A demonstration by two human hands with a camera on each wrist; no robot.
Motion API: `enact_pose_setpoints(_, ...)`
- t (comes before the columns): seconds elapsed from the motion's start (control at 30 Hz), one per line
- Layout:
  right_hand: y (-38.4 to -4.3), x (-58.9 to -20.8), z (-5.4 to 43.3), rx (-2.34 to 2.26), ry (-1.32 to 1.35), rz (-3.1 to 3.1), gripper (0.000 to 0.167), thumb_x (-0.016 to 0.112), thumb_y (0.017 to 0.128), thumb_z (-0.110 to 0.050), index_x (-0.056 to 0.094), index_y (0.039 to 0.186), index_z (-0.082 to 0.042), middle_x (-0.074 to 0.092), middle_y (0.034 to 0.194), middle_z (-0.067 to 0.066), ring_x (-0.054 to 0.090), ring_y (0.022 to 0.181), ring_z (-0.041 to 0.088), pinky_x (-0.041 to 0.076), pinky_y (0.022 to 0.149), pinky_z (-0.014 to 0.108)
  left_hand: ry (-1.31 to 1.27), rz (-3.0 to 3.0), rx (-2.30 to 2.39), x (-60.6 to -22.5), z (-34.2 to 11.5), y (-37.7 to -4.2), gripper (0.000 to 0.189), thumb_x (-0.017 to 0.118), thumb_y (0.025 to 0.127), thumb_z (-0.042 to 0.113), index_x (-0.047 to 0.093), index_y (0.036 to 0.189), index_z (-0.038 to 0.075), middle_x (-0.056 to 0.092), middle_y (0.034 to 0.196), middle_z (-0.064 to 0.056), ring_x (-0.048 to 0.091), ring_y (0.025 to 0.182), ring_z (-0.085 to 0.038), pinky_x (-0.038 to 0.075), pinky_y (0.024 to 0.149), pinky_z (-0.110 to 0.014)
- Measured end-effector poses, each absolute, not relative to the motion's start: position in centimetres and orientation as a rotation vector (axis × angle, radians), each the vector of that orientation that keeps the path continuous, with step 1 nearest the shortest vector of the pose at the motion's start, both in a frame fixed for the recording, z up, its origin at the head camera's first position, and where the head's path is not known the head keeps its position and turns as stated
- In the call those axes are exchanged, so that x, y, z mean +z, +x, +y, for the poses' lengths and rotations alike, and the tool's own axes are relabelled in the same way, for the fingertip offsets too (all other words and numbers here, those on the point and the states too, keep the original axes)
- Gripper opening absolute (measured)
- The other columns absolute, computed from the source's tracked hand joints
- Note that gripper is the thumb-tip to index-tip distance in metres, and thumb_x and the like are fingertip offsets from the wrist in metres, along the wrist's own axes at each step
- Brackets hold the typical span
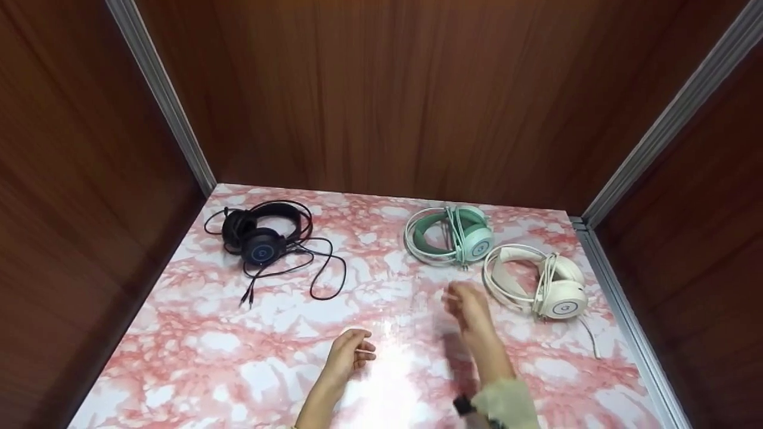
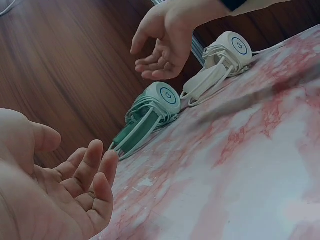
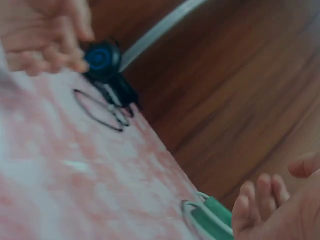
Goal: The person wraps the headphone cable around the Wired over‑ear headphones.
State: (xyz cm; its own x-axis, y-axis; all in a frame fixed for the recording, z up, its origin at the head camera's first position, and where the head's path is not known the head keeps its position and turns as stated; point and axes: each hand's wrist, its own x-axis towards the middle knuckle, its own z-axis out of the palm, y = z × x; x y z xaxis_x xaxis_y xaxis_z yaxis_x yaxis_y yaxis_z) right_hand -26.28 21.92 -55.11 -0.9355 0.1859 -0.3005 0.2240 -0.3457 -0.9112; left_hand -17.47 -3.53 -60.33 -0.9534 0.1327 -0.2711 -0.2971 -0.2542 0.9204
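Observation:
My left hand (image 1: 349,353) hovers above the front middle of the table with loosely bent fingers and nothing in it. Farther right, my right hand (image 1: 470,307) is raised over the table, also holding nothing, its fingers relaxed. Closest to the right hand are the white headphones (image 1: 563,292), their cable bundled around the band. Just behind lie green headphones (image 1: 459,235) with a pale cable wound about them. At the back left rest black headphones (image 1: 262,238), whose cable (image 1: 340,274) trails loose toward the middle. In the left wrist view, the green headphones (image 2: 150,115) appear beyond the left fingers.
The table (image 1: 220,339) has a red and white marbled top. Brown wooden panels (image 1: 381,101) enclose it at the back and both sides, with metal corner posts (image 1: 161,83). A cable end (image 1: 590,336) from the white headphones reaches toward the right edge.

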Motion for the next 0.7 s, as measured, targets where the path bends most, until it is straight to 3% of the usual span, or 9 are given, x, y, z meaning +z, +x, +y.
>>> enact_pose_setpoints(0.2,-22.2,-56.5,20.1,-2.334,0.396,2.064,0.011,0.059,0.092,-0.004,0.058,0.099,0.005,0.061,0.084,0.006,0.06,0.073,0.016,0.051,0.07,0.03,-0.079,1.994,2.242,-60.8,-4.7,-18.6,0.028,0.047,0.103,0.016,0.054,0.111,-0.009,0.061,0.085,-0.015,0.062,0.073,-0.024,0.052,0.058,-0.033)
enact_pose_setpoints(0.3,-21.3,-56.5,19.6,-2.286,0.326,2.125,0.009,0.062,0.09,-0.002,0.06,0.098,0.003,0.062,0.086,0.009,0.06,0.074,0.018,0.052,0.07,0.03,0.043,2.324,2.069,-60.3,-6.1,-20.5,0.023,0.05,0.1,0.013,0.058,0.108,-0.008,0.061,0.083,-0.012,0.059,0.072,-0.023,0.052,0.059,-0.034)
enact_pose_setpoints(0.4,-20.7,-56.7,19.3,-2.275,0.293,2.155,0.008,0.064,0.089,0.0,0.06,0.096,0.001,0.062,0.085,0.01,0.061,0.076,0.022,0.052,0.07,0.03,0.11,2.622,1.841,-59.3,-7.8,-22.5,0.019,0.053,0.098,0.011,0.062,0.107,-0.003,0.062,0.086,-0.008,0.059,0.079,-0.022,0.051,0.07,-0.037)
enact_pose_setpoints(0.53,-20.1,-57.0,19.0,-2.262,0.271,2.177,0.007,0.064,0.088,0.002,0.061,0.093,-0.001,0.062,0.084,0.01,0.062,0.076,0.025,0.052,0.07,0.032,0.071,2.928,1.558,-58.0,-10.4,-25.4,0.017,0.056,0.095,0.011,0.065,0.106,0.001,0.063,0.099,-0.012,0.06,0.094,-0.029,0.049,0.085,-0.045)
enact_pose_setpoints(0.7,-19.3,-57.6,18.5,-2.217,0.227,2.237,0.006,0.064,0.087,0.001,0.06,0.09,-0.002,0.061,0.084,0.012,0.06,0.072,0.021,0.051,0.067,0.03,0.053,3.283,1.238,-58.0,-14.1,-29.6,0.019,0.061,0.087,0.007,0.064,0.104,0.001,0.061,0.106,-0.017,0.057,0.104,-0.037,0.046,0.087,-0.05)
